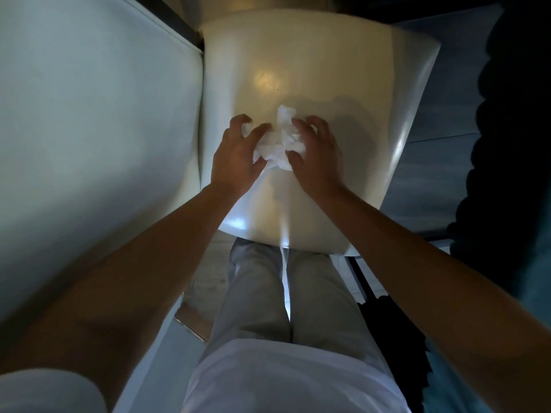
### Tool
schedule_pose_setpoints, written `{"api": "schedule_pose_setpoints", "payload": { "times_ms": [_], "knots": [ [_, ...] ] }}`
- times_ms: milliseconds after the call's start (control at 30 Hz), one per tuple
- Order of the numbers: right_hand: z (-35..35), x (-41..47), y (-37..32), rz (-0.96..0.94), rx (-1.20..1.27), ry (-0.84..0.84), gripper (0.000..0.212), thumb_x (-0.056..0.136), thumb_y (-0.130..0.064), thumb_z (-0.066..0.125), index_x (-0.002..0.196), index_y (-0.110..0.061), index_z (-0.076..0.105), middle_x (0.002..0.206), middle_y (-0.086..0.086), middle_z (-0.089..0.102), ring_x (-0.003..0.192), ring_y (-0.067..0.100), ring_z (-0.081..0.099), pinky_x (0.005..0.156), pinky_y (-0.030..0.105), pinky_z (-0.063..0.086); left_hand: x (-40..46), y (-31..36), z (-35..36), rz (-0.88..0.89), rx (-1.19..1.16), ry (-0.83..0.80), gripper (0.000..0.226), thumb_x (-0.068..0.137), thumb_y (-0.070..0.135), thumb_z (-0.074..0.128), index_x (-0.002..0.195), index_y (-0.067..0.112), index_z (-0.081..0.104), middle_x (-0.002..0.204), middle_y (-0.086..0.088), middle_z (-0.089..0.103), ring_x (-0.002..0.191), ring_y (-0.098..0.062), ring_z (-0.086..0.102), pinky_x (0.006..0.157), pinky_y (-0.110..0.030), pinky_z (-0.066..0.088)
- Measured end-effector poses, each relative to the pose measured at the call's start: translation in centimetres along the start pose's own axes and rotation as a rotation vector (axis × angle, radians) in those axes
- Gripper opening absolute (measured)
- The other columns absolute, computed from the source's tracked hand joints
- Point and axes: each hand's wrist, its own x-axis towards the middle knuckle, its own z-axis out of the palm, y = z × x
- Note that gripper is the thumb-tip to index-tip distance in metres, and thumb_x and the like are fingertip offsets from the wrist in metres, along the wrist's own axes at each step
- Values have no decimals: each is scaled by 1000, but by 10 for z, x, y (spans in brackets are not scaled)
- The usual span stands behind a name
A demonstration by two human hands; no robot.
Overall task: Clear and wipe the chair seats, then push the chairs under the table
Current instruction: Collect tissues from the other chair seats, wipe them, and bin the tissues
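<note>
While both hands are bunched around it, the crumpled white paper tissue (278, 141) sits roughly mid-seat on the glossy cream chair seat (322, 76), so the wiping bit looks underway or about to start. Left hand (235, 156) has its fingers curled onto the left side of the wad, right hand (317, 153) is clawed onto the right side, so each grip is pinching tissue rather than spread flat.

My take on doing this step well: get the wad flattened a bit under one palm so more paper meets the seat, then sweep in overlapping passes from the far edge toward the near edge. There's a tiny dark speck (278, 90) just beyond the tissue that probably wants a pass. A loose ball like that will mostly skate over the shiny surface, I'd guess.

Left of the seat is a big pale flat panel (89, 114), maybe the tabletop edge, can't tell for sure. Nearer, the person's light grey trousers (256, 293) stand right against the near edge. Far right is dark, with some teal fabric (533, 278).
</note>
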Motion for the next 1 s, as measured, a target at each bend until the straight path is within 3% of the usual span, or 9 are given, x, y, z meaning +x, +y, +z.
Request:
{"api": "schedule_pose_setpoints", "payload": {
  "times_ms": [100,200,300,400,533,767,900,1000],
  "knots": [
    [6,2,0,-18,-81,-18,64,87,-21,74,147,-24,53,155,7,42,130,31,51,101,41,49,-2,-7,3,-37,-42,9,37,91,27,73,125,14,68,144,-13,48,113,-31,59,84,-40,59],
    [15,2,2,-24,-179,-3,64,81,-24,82,140,-31,58,156,5,42,121,32,55,87,39,52,-6,-14,1,-75,-57,31,31,90,21,73,119,9,71,139,-16,51,110,-32,62,85,-37,57],
    [21,-1,5,-29,-208,72,49,80,-17,77,126,-30,65,152,6,47,110,34,59,74,33,47,-9,-16,-2,-128,-145,97,31,86,17,72,116,6,71,131,-19,53,108,-29,63,86,-29,51],
    [22,-2,10,-47,-222,123,32,81,-11,73,108,-26,68,149,4,51,106,31,58,69,28,37,-12,-15,-5,-252,-237,134,31,86,18,72,116,11,69,127,-12,57,106,-24,63,87,-22,46],
    [17,2,11,-38,-191,131,22,81,-8,73,100,-16,67,138,6,55,107,31,56,68,39,53,-18,-13,-6,-278,-263,152,27,89,23,73,114,14,69,121,-6,61,101,-19,63,86,-22,46],
    [2,2,10,-32,-80,187,43,75,-9,80,116,-12,68,135,11,56,117,34,57,82,45,57,-40,-14,-1,-247,-214,135,34,84,19,78,116,16,68,129,-5,56,102,-21,65,82,-25,50],
    [-1,0,1,-45,-80,219,65,79,-10,80,140,-23,60,149,10,49,125,32,54,87,41,55,-51,-14,7,-219,-156,88,40,80,16,79,119,19,69,136,-6,52,106,-24,64,78,-27,49],
    [4,4,-7,-70,-196,145,66,87,-15,76,146,-33,53,163,4,36,128,28,51,89,34,49,-56,-15,15,-214,-106,55,43,81,13,79,122,19,69,140,-10,50,109,-28,62,74,-34,55]
  ]
}}
